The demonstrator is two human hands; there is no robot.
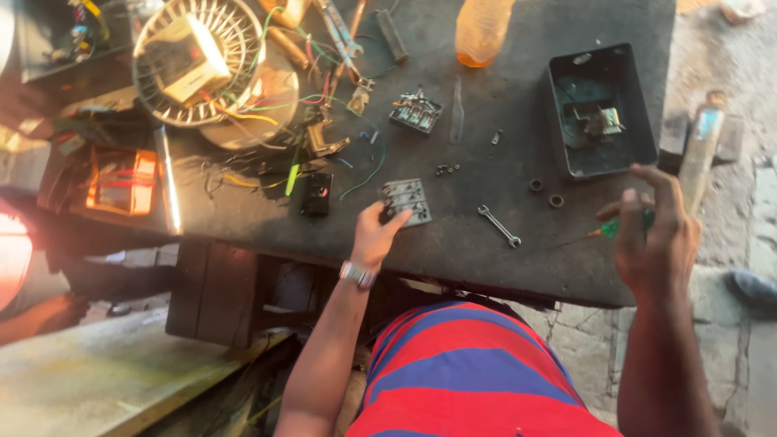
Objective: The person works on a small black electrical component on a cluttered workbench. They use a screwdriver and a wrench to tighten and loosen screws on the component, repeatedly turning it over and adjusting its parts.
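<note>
My left hand (377, 235) reaches onto the dark workbench (486, 251) and its fingers touch the near edge of a small grey switch block (407, 201). A watch sits on that wrist. My right hand (657, 235) hovers over the bench's right front corner, fingers curled round a green-handled screwdriver (609, 230) whose thin shaft points left. A small open-ended spanner (498, 226) lies on the bench between the two hands.
A black open box (643, 121) with parts inside stands at the right. Two small rings (545, 193), loose screws, another terminal block (416, 112), a black switch (316, 194), tangled wires, a round fan motor (198, 61), pliers and an orange bottle (481, 31) crowd the bench.
</note>
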